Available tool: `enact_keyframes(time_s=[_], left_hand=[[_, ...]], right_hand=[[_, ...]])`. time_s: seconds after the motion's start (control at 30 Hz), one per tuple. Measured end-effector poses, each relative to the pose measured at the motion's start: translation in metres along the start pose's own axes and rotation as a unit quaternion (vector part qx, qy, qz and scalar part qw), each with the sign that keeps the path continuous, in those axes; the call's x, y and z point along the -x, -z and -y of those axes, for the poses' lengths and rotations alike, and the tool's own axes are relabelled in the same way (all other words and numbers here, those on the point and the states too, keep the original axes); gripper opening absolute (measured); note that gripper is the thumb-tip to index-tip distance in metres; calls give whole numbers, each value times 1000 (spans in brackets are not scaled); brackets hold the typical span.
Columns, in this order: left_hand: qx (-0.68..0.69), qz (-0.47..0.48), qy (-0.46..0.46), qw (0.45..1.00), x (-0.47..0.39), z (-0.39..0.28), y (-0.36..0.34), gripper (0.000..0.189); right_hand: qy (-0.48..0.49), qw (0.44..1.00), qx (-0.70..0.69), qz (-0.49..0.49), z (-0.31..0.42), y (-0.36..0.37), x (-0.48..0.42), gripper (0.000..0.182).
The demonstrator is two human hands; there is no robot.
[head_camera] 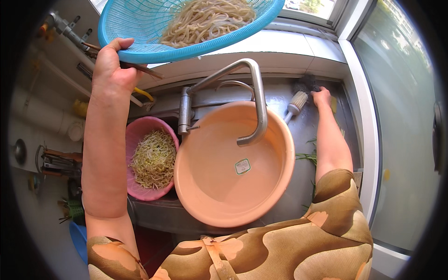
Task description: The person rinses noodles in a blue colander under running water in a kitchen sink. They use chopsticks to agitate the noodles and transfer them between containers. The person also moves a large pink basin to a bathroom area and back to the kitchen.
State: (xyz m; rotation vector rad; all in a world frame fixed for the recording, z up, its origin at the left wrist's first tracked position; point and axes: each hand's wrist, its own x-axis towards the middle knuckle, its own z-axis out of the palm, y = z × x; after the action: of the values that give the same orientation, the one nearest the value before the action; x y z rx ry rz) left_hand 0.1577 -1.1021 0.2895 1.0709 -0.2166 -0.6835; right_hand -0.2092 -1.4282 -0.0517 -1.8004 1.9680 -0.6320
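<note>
My left hand [117, 66] grips the rim of a blue plastic mesh colander [150, 52] at the upper left, raised near the window ledge. Pale, translucent noodles [210, 22] lie in it. At the far right of the steel counter, my right hand [321, 96] touches a dark, wiry scouring pad [308, 84]; whether the fingers are closed on it is unclear. A white-bristled brush [297, 103] lies just left of that hand. Between my arms stands a peach plastic basin [231, 196], seemingly with water in it, under a steel faucet [259, 101].
Left of the basin, a pink bowl [131, 161] in the sink holds bean sprouts [154, 161]. Green stalks [308, 156] lie on the counter by my right forearm. A window frame [364, 105] borders the right side. Pipes [70, 31] and utensils [59, 162] are at the left wall.
</note>
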Motion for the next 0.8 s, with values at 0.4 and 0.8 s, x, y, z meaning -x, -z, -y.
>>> enact_keyframes(time_s=[0.4,0.8], left_hand=[[2,-7,-26,1000,-4,-8,7,33],[48,-28,-38,998,2,13,-21,37]], right_hand=[[433,803,-332,-240,181,111,68,22],[531,805,-164,205,279,-7,68,24]])
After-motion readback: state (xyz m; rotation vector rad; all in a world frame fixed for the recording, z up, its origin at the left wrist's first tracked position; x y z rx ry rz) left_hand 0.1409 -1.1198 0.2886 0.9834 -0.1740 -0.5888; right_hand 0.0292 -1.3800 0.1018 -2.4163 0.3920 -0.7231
